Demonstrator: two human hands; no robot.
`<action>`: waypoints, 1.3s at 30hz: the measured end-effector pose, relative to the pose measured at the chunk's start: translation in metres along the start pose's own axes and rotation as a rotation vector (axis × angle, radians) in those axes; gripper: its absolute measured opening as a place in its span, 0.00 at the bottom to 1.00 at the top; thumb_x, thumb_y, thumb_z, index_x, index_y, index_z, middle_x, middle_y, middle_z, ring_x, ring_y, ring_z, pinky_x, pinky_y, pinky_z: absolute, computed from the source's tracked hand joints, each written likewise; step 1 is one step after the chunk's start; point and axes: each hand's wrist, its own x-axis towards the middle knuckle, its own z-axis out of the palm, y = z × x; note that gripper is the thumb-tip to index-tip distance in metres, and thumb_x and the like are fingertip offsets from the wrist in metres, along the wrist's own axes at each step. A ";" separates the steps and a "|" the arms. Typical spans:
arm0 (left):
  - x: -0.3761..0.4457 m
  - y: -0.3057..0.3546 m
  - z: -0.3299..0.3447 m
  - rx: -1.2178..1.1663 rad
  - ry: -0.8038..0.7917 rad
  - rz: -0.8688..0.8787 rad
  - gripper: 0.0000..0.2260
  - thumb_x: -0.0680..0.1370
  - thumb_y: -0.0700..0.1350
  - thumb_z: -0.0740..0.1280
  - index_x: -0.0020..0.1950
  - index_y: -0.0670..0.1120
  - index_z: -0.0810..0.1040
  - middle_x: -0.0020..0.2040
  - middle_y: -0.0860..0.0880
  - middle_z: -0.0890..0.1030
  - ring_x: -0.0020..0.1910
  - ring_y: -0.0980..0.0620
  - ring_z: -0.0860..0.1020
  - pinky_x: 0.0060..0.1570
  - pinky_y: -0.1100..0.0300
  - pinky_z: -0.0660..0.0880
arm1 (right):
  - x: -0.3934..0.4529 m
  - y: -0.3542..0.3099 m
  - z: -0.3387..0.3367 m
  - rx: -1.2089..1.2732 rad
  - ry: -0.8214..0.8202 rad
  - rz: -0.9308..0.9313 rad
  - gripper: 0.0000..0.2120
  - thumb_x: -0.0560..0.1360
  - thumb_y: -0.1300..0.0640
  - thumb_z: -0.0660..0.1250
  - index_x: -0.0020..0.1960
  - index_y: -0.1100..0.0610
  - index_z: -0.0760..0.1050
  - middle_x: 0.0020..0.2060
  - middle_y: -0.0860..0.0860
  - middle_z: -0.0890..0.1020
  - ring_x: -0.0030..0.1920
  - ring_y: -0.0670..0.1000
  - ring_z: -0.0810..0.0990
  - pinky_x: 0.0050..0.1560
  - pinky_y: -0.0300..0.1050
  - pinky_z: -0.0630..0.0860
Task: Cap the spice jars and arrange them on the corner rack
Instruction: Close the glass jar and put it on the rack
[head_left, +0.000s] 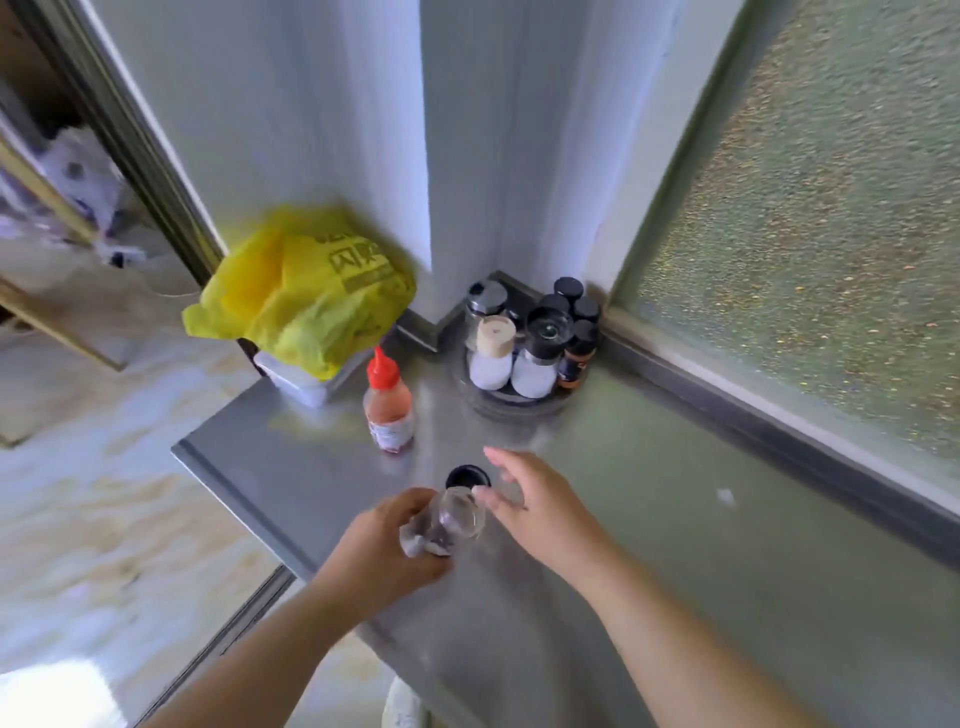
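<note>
My left hand (387, 551) grips an uncapped clear glass spice jar (452, 522), tilted with its mouth towards the corner. A black cap (466, 476) lies on the steel counter (649, 519) just beyond the jar. My right hand (535, 506) hovers open beside the jar, its fingers stretched towards the cap and close to it. In the corner, a round rack (511, 402) carries several capped jars (535, 345), some filled with white powder, mostly with black lids.
A red-capped squeeze bottle (388, 402) stands left of the rack. A yellow plastic bag (306, 291) sits on a white container at the counter's far left. A frosted window (810, 218) runs along the right, and the counter's edge drops off on the left.
</note>
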 end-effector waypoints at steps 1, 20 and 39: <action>0.002 -0.010 -0.010 0.007 0.018 -0.018 0.25 0.57 0.53 0.68 0.54 0.56 0.75 0.48 0.55 0.80 0.47 0.54 0.78 0.45 0.65 0.72 | 0.014 -0.003 0.008 -0.049 -0.020 -0.018 0.24 0.75 0.48 0.65 0.69 0.52 0.66 0.66 0.48 0.72 0.64 0.46 0.71 0.65 0.37 0.64; 0.043 -0.031 -0.056 -0.006 -0.012 0.098 0.25 0.58 0.48 0.72 0.54 0.57 0.74 0.49 0.62 0.75 0.45 0.66 0.74 0.43 0.80 0.65 | 0.042 -0.013 0.003 -0.251 -0.093 -0.013 0.36 0.67 0.55 0.69 0.72 0.49 0.59 0.62 0.45 0.66 0.62 0.44 0.70 0.59 0.29 0.63; 0.033 0.049 -0.034 0.051 0.033 0.412 0.28 0.58 0.57 0.69 0.58 0.58 0.74 0.46 0.55 0.75 0.44 0.60 0.75 0.45 0.62 0.76 | -0.013 -0.066 -0.087 -0.235 -0.102 -0.036 0.22 0.64 0.50 0.73 0.57 0.46 0.73 0.43 0.39 0.77 0.45 0.40 0.78 0.48 0.33 0.76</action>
